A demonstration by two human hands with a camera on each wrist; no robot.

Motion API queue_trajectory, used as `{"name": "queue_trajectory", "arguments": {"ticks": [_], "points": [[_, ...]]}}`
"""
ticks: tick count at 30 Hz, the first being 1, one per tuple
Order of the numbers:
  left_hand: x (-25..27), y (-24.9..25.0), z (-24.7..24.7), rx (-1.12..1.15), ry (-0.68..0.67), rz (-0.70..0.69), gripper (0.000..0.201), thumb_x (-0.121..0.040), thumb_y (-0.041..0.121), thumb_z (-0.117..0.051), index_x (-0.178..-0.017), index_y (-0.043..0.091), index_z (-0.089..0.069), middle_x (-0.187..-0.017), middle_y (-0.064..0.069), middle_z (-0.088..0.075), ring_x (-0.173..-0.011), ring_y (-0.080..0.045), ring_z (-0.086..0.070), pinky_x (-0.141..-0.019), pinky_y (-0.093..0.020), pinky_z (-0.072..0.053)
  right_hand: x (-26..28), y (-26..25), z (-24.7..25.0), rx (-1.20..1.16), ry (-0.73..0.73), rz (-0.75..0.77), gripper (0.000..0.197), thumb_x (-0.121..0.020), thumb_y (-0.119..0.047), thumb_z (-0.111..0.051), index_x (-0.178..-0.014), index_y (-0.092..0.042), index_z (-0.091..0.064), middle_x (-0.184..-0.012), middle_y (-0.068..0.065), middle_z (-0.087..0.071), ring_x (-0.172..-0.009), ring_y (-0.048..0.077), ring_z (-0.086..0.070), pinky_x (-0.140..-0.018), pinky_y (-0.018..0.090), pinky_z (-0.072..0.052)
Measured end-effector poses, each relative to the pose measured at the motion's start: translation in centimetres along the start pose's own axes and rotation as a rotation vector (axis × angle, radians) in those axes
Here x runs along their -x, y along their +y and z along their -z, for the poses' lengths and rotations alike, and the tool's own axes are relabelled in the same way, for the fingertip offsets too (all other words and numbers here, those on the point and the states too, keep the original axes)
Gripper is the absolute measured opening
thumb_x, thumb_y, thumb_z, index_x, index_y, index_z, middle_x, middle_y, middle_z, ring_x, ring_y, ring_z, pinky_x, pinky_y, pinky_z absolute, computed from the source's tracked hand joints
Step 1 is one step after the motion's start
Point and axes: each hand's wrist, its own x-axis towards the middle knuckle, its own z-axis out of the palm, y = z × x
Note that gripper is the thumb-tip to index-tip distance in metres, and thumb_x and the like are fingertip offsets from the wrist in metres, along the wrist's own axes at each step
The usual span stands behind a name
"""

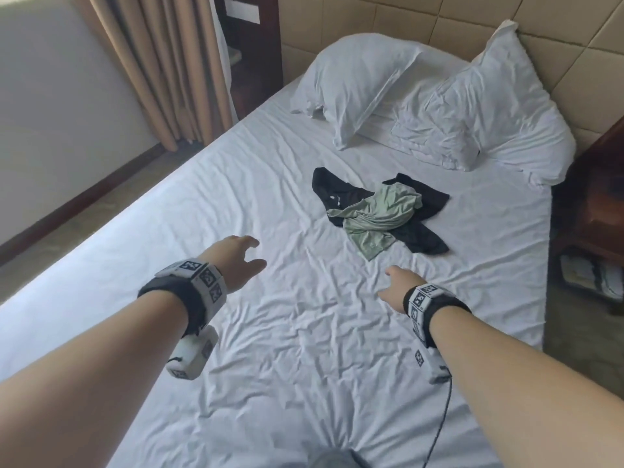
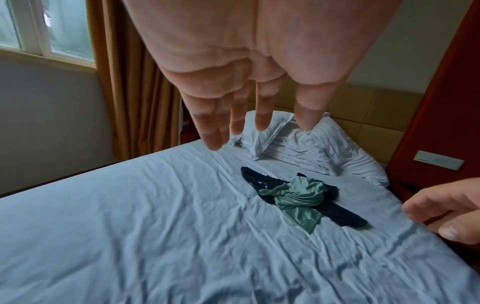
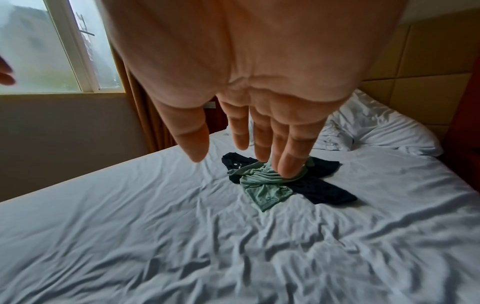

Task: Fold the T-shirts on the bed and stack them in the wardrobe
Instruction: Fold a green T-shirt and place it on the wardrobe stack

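Note:
A crumpled pale green T-shirt (image 1: 374, 217) (image 2: 298, 197) (image 3: 262, 185) lies on top of a black T-shirt (image 1: 415, 231) (image 2: 345, 216) (image 3: 322, 191) in the middle of the bed (image 1: 270, 332). Both of my hands hover above the sheet, short of the pile and holding nothing. My left hand (image 1: 236, 261) (image 2: 233, 123) is to the pile's near left with straight fingers. My right hand (image 1: 395, 288) (image 3: 246, 144) is just in front of the pile, fingers spread and straight.
Two white pillows (image 1: 364, 79) (image 1: 489, 113) lean on the padded headboard (image 1: 439, 18). Brown curtains (image 1: 162, 62) and a window (image 3: 52, 51) are on the left. A dark wooden nightstand (image 1: 601, 197) stands at the bed's right edge.

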Motion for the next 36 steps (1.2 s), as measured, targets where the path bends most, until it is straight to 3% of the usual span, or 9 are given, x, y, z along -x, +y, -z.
{"name": "queue_trajectory", "arguments": {"ticks": [4, 10, 13, 15, 18, 20, 24, 28, 36], "points": [[-8.0, 0.5, -3.6, 0.013, -0.023, 0.043, 0.053, -0.101, 0.044, -0.054, -0.15, 0.026, -0.045, -0.149, -0.003, -0.047, -0.126, -0.023, -0.054, -0.097, -0.034, -0.041, -9.3, -0.9, -1.9, -0.043, -0.023, 0.032, 0.061, -0.094, -0.03, -0.056, -0.151, -0.019, -0.037, -0.148, 0.011, -0.045, -0.127, 0.033, -0.054, -0.1, 0.038, -0.047], [-19.2, 4.3, -13.9, 0.073, -0.123, 0.041, 0.055, -0.1, 0.039, -0.054, -0.152, 0.025, -0.042, -0.153, -0.002, -0.044, -0.132, -0.022, -0.05, -0.104, -0.036, -0.041, -21.1, 0.6, -7.3, -0.083, -0.071, 0.007, 0.053, -0.093, -0.031, -0.058, -0.143, -0.019, -0.045, -0.144, 0.012, -0.045, -0.126, 0.034, -0.053, -0.105, 0.04, -0.046], [-22.8, 5.7, -19.7, 0.087, -0.207, 0.036, 0.065, -0.098, 0.037, -0.058, -0.157, 0.027, -0.033, -0.166, -0.001, -0.024, -0.141, -0.021, -0.044, -0.114, -0.035, -0.037, -25.5, 1.8, -10.2, -0.051, -0.023, 0.041, 0.05, -0.09, -0.032, -0.06, -0.136, -0.016, -0.052, -0.144, 0.01, -0.045, -0.132, 0.032, -0.046, -0.11, 0.039, -0.041], [-24.1, 5.7, -23.0, 0.077, -0.301, 0.089, 0.078, -0.094, 0.039, -0.063, -0.16, 0.035, -0.021, -0.17, 0.0, -0.005, -0.149, -0.024, -0.034, -0.117, -0.042, -0.036, -27.6, 2.4, -12.0, 0.012, 0.008, 0.09, 0.051, -0.088, -0.031, -0.06, -0.136, -0.015, -0.05, -0.155, 0.007, -0.031, -0.144, 0.03, -0.03, -0.115, 0.039, -0.034], [-24.8, 5.0, -27.1, 0.044, -0.351, 0.124, 0.081, -0.084, 0.039, -0.072, -0.152, 0.043, -0.028, -0.158, -0.001, -0.021, -0.15, -0.03, -0.024, -0.119, -0.043, -0.033, -29.9, 3.2, -13.8, 0.071, 0.029, 0.13, 0.067, -0.087, -0.028, -0.06, -0.148, -0.025, -0.033, -0.169, 0.0, 0.006, -0.155, 0.03, 0.001, -0.124, 0.041, -0.016], [-24.7, 4.5, -29.2, -0.026, -0.323, 0.108, 0.08, -0.078, 0.04, -0.073, -0.145, 0.046, -0.03, -0.152, -0.002, -0.018, -0.15, -0.03, -0.014, -0.124, -0.044, -0.02, -30.9, 3.5, -14.5, 0.065, 0.015, 0.125, 0.084, -0.086, -0.032, -0.062, -0.158, -0.028, -0.019, -0.169, 0.0, 0.014, -0.155, 0.032, 0.009, -0.126, 0.04, -0.005], [-24.4, 4.7, -31.0, -0.065, -0.286, 0.182, 0.087, -0.073, 0.031, -0.07, -0.138, 0.055, -0.017, -0.159, 0.008, 0.007, -0.153, -0.028, 0.005, -0.114, -0.062, -0.03, -31.2, 2.8, -16.0, 0.085, -0.02, 0.085, 0.102, -0.078, -0.039, -0.061, -0.161, -0.027, -0.004, -0.168, 0.002, 0.017, -0.153, 0.033, 0.017, -0.126, 0.045, 0.003], [-25.0, 4.8, -31.1, -0.054, -0.357, 0.216, 0.094, -0.076, 0.023, -0.069, -0.142, 0.057, -0.011, -0.163, 0.014, 0.018, -0.155, -0.023, 0.013, -0.114, -0.065, -0.026, -31.1, 2.4, -16.5, 0.108, -0.006, 0.064, 0.105, -0.075, -0.04, -0.06, -0.161, -0.027, -0.001, -0.168, 0.0, 0.018, -0.153, 0.031, 0.019, -0.125, 0.046, 0.002], [-25.8, 4.1, -31.6, -0.07, -0.402, 0.177, 0.102, -0.082, 0.031, -0.077, -0.153, 0.051, -0.006, -0.167, 0.007, 0.02, -0.156, -0.027, 0.014, -0.119, -0.064, -0.023, -32.6, 2.6, -16.7, 0.116, -0.097, 0.08, 0.107, -0.074, -0.042, -0.06, -0.16, -0.028, 0.002, -0.167, -0.003, 0.021, -0.152, 0.032, 0.022, -0.125, 0.046, 0.003]]}}
